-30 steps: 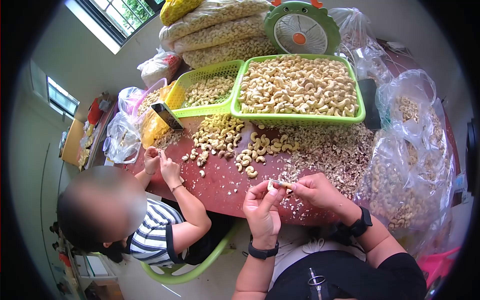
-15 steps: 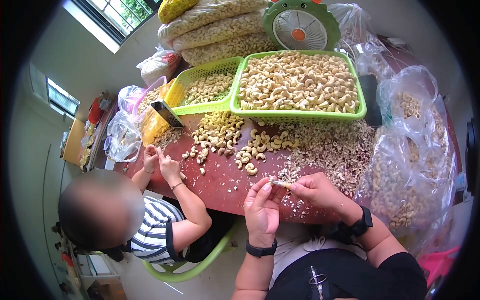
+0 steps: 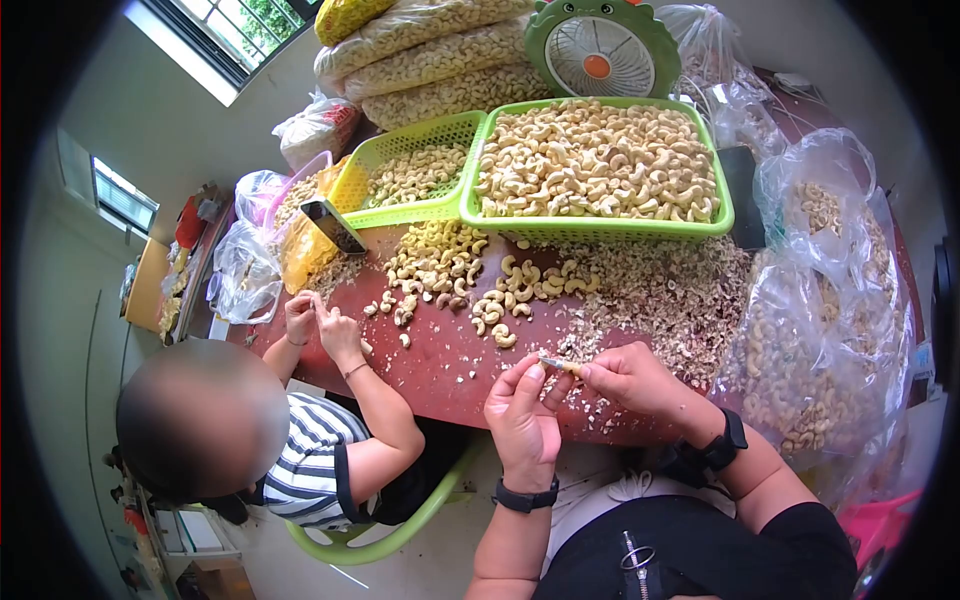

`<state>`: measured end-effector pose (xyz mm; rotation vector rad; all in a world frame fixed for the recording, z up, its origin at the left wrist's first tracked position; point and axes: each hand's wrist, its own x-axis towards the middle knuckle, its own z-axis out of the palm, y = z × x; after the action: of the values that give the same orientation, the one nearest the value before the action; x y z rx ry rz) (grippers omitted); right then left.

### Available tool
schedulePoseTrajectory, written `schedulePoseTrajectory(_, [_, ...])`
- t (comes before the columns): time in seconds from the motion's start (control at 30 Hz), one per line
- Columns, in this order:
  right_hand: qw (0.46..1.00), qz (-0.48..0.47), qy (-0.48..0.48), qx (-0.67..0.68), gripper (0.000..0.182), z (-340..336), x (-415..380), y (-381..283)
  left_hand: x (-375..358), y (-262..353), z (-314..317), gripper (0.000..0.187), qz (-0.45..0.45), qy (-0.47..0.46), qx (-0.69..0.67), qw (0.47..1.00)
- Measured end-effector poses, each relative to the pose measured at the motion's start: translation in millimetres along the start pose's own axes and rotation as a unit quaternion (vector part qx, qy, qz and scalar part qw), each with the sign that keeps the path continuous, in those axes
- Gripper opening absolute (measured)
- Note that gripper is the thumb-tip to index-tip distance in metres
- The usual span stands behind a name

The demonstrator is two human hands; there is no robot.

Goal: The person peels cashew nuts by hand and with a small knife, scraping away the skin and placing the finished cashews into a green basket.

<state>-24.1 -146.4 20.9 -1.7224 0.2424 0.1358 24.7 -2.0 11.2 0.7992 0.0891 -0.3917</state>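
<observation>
At the near edge of the red table, my right hand (image 3: 630,380) grips a small knife (image 3: 565,366) by its light-coloured handle, the short blade pointing left. My left hand (image 3: 526,405) faces it, thumb and forefinger pinched on a cashew nut that is mostly hidden by the fingertips. The blade tip meets that pinch. Just beyond my hands lie loose cashew nuts (image 3: 515,290) in a small spread, with a larger pile of cashews (image 3: 435,262) behind. Skin scraps (image 3: 660,300) cover the table past my right hand.
A green basket (image 3: 600,232) heaped with cashews stands at the back, a second green basket (image 3: 405,213) beside it. A phone (image 3: 333,228) leans at the left. Clear bags of cashews (image 3: 800,370) lie right. A co-worker in a striped shirt (image 3: 315,460) sits left, hands raised over the table.
My left hand has shifted very slightly left and the knife's angle has changed a little. The piles and baskets look the same.
</observation>
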Motion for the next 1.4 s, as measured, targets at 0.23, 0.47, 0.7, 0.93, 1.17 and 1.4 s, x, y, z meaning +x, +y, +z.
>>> schedulePoseTrajectory(0.23, [1.000, 0.007, -0.004, 0.015, 0.035, 1.5, -0.5, -0.1, 1.4, -1.3, -3.1, 0.011, 0.004, 0.008, 0.003, 1.000])
schedulePoseTrajectory(0.47, [1.000, 0.016, -0.008, 0.016, 0.035, 3.1, 1.9, 5.1, -2.1, -6.9, -8.4, 0.010, 0.027, 0.001, -0.010, 1.000])
schedulePoseTrajectory(0.7, [1.000, 0.011, 0.002, 0.004, 0.034, 0.2, 5.3, 10.7, 5.4, -11.0, -12.7, 0.013, -0.047, 0.008, -0.107, 0.993])
schedulePoseTrajectory(0.93, [0.999, 0.033, -0.003, 0.032, 0.035, -0.7, 2.3, 6.6, 7.1, -14.4, -21.5, 0.016, -0.067, -0.007, -0.090, 0.994])
schedulePoseTrajectory(1.17, [0.998, 0.026, -0.024, 0.044, 0.034, 0.1, 1.8, 6.9, 5.8, -12.1, -11.2, 0.018, -0.105, -0.043, -0.138, 0.984])
schedulePoseTrajectory(1.4, [0.996, 0.037, -0.033, 0.068, 0.034, -0.3, 3.0, 11.0, 8.4, -16.7, -19.0, 0.017, -0.102, -0.056, -0.126, 0.985])
